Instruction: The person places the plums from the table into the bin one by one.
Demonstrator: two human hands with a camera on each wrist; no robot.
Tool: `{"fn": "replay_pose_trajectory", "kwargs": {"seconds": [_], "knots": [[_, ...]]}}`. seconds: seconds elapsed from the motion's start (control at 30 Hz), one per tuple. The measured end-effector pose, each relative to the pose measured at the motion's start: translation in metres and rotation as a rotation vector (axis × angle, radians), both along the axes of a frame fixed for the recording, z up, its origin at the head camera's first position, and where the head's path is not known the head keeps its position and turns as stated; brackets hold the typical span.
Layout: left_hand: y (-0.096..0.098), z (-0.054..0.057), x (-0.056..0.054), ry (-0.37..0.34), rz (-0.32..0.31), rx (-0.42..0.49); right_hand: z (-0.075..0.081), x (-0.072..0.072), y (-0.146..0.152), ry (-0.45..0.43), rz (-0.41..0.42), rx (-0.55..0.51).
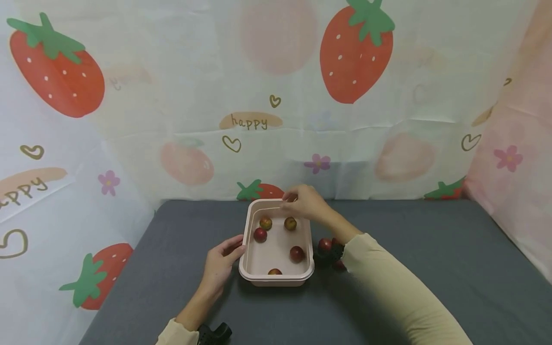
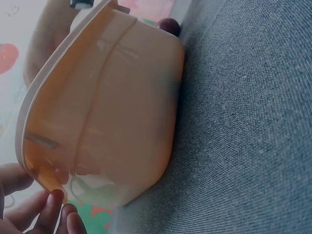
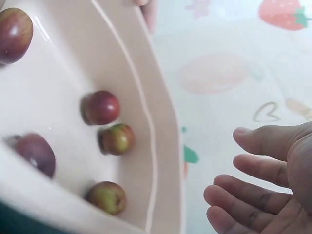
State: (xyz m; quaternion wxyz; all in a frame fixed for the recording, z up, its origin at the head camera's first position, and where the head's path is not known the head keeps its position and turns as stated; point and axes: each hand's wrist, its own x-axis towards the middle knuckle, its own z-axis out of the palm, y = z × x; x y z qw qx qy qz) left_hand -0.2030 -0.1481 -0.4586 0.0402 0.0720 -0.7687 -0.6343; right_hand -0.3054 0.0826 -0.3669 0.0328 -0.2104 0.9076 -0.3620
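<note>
A pale pink-beige plastic box [image 1: 277, 239] stands on the dark table with several plums in it, dark red to yellow-green. Dark red is the plum [image 1: 297, 254] near its right wall; a greenish plum [image 3: 107, 198] lies near a side wall in the right wrist view. My left hand [image 1: 219, 263] touches the box's left side at the rim; loosely bent fingers [image 2: 52, 207] appear there in the left wrist view. Over the far right corner hovers my right hand [image 1: 305, 202]. Its fingers are spread, with nothing held, in the right wrist view.
Right of the box, partly behind the right wrist, lie a red plum [image 1: 325, 245] and another plum [image 1: 339, 265]. Grey cloth [image 1: 189, 225] covers the table. A strawberry-print curtain [image 1: 194, 86] hangs along the table's back and sides.
</note>
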Motion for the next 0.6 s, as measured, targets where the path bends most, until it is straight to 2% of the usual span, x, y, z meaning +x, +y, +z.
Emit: {"fn": "replay_pose_trajectory", "kwargs": {"seconds": [0.13, 0.27, 0.6], "knots": [[0.0, 0.001, 0.0, -0.006, 0.003, -0.006, 0.009, 0.006, 0.018, 0.049, -0.016, 0.006], [0.0, -0.001, -0.001, -0.006, 0.006, -0.005, 0.011, 0.013, 0.039, 0.064, -0.03, -0.008], [-0.001, -0.003, -0.003, -0.018, 0.013, -0.007, -0.005, 0.028, 0.082, 0.066, -0.017, -0.028]]}}
